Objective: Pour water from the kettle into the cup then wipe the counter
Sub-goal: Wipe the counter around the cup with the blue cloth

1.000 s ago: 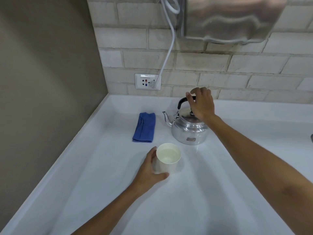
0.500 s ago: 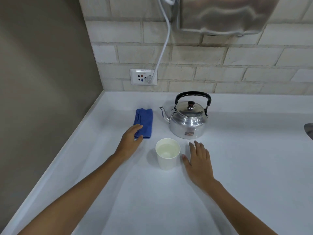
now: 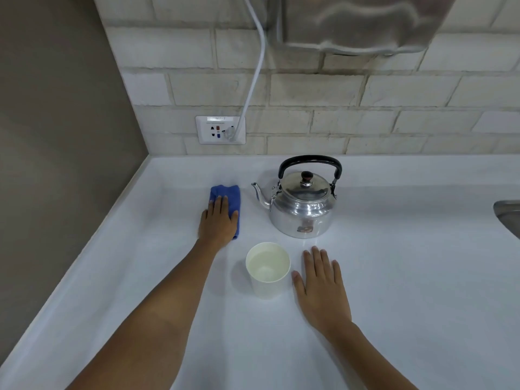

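A shiny metal kettle (image 3: 302,209) with a black handle stands upright on the white counter (image 3: 408,277), spout pointing left. In front of it is a white paper cup (image 3: 267,270) with water in it. A folded blue cloth (image 3: 229,197) lies left of the kettle. My left hand (image 3: 218,223) rests flat on the cloth's near part, fingers together and extended, covering much of it. My right hand (image 3: 320,285) lies flat, palm down, on the counter just right of the cup, not touching it and holding nothing.
A brick wall runs along the back with a socket plate (image 3: 221,130) and a white cable (image 3: 253,80) plugged in. A steel appliance (image 3: 360,21) hangs above. A brown wall closes the left side. A sink rim (image 3: 506,218) shows at the right edge.
My right hand left the kettle handle and came down flat beside the cup. My left hand let go of the cup and moved up-left onto the blue cloth.
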A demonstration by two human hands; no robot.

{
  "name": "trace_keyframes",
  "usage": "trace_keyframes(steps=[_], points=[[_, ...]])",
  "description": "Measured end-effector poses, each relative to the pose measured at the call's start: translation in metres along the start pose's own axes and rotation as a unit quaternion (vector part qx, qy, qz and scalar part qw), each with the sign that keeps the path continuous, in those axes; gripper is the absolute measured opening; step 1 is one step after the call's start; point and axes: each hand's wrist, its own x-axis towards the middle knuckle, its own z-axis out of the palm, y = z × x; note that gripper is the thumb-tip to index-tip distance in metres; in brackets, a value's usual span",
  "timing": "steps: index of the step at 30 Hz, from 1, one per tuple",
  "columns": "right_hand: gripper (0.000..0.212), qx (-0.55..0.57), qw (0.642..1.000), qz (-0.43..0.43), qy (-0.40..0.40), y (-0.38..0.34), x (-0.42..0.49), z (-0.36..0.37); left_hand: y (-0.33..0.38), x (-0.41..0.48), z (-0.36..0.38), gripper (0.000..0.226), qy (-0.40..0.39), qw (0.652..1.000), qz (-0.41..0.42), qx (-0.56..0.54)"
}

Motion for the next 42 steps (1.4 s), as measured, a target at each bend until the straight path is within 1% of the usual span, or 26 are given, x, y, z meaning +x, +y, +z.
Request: trace_keyframes(steps=[2, 3, 5, 7, 8, 11, 13, 14, 16, 18, 19, 22, 24, 25, 26, 27, 29, 30, 32, 34, 35, 36, 38, 39, 40, 42], points=[[0.058, -0.002, 1.0, 0.003, 0.001, -0.001, 0.002, 0.0, 0.002, 0.004, 0.004, 0.055, 0.001, 1.0, 0.019, 0.025], [0.058, -0.002, 1.0, 0.005, -0.001, -0.001, 0.002, 0.0, 0.003, 0.002, 0.004, 0.052, -0.01, 0.997, 0.051, 0.055], [0.059, -0.003, 1.0, 0.006, -0.001, 0.0, 0.001, 0.001, 0.004, -0.008, 0.004, 0.042, -0.012, 0.985, 0.143, 0.1], [0.059, -0.001, 1.0, 0.004, 0.002, 0.002, 0.001, 0.0, 0.007, -0.029, 0.004, 0.037, 0.024, 0.967, 0.229, 0.108], [0.059, 0.002, 1.0, 0.004, 0.003, 0.002, 0.001, 0.0, 0.007, -0.043, 0.004, 0.038, 0.044, 0.96, 0.258, 0.096], [0.058, 0.009, 1.0, 0.0, 0.0, 0.003, 0.0, -0.001, -0.011, -0.086, 0.002, 0.046, -0.004, 0.958, 0.287, -0.017], [0.058, 0.007, 1.0, 0.0, -0.002, 0.002, -0.001, -0.002, -0.029, -0.104, -0.006, 0.045, -0.02, 0.957, 0.279, -0.08], [0.058, 0.005, 1.0, 0.0, -0.003, 0.001, -0.001, -0.002, -0.034, -0.105, -0.009, 0.044, -0.027, 0.957, 0.276, -0.088], [0.058, -0.003, 1.0, 0.0, -0.002, 0.0, -0.001, -0.003, -0.03, -0.097, -0.012, 0.043, -0.032, 0.958, 0.274, -0.081], [0.058, -0.008, 1.0, 0.001, -0.005, -0.001, 0.0, -0.003, -0.013, -0.085, -0.01, 0.045, -0.031, 0.968, 0.24, -0.069], [0.058, -0.009, 1.0, 0.002, -0.006, -0.001, 0.0, -0.003, -0.003, -0.08, -0.007, 0.05, -0.041, 0.971, 0.231, -0.045], [0.058, -0.011, 1.0, 0.001, 0.001, -0.001, 0.001, -0.003, 0.02, -0.062, 0.005, 0.073, -0.067, 0.965, 0.244, 0.065], [0.058, -0.018, 1.0, -0.001, 0.003, 0.0, 0.001, -0.003, 0.029, -0.054, 0.006, 0.079, -0.07, 0.959, 0.245, 0.122], [0.058, -0.02, 1.0, -0.003, 0.003, 0.0, 0.001, -0.002, 0.033, -0.052, 0.004, 0.079, -0.069, 0.958, 0.247, 0.131], [0.058, -0.018, 1.0, -0.004, 0.003, 0.001, 0.002, -0.003, 0.033, -0.054, 0.003, 0.077, -0.07, 0.959, 0.249, 0.118], [0.058, -0.012, 1.0, -0.005, 0.002, 0.002, 0.001, -0.003, 0.03, -0.061, 0.004, 0.072, -0.073, 0.961, 0.252, 0.089], [0.058, 0.003, 1.0, -0.007, 0.008, 0.004, 0.002, -0.003, 0.014, -0.079, 0.005, 0.059, -0.053, 0.964, 0.26, 0.018], [0.057, 0.005, 1.0, -0.008, 0.01, 0.005, 0.002, -0.003, 0.002, -0.089, 0.004, 0.054, -0.041, 0.968, 0.246, -0.007], [0.058, 0.002, 1.0, -0.013, 0.008, 0.006, 0.002, -0.003, -0.02, -0.102, -0.005, 0.048, -0.036, 0.982, 0.18, -0.032], [0.058, 0.003, 1.0, -0.014, 0.002, 0.005, 0.002, -0.004, -0.034, -0.117, -0.015, 0.047, -0.031, 0.993, 0.112, -0.021], [0.058, 0.003, 1.0, -0.012, -0.001, 0.005, 0.001, -0.004, -0.034, -0.13, -0.02, 0.046, -0.016, 0.996, 0.089, -0.018], [0.058, -0.001, 1.0, -0.01, -0.001, 0.004, 0.001, -0.003, -0.03, -0.145, -0.02, 0.046, 0.021, 0.995, 0.1, -0.001], [0.058, -0.019, 1.0, -0.01, 0.004, 0.001, 0.0, -0.004, -0.014, -0.178, -0.016, 0.049, 0.034, 0.99, 0.125, 0.058], [0.058, -0.027, 1.0, -0.011, 0.006, 0.0, 0.001, -0.004, -0.006, -0.192, -0.011, 0.049, 0.048, 0.988, 0.129, 0.064], [0.058, -0.034, 0.999, -0.011, 0.005, -0.001, 0.001, -0.005, -0.001, -0.202, -0.007, 0.049, 0.042, 0.989, 0.129, 0.059], [0.058, -0.039, 0.999, -0.014, 0.001, -0.001, 0.001, -0.005, -0.001, -0.207, -0.005, 0.046, 0.023, 0.991, 0.134, 0.005]])
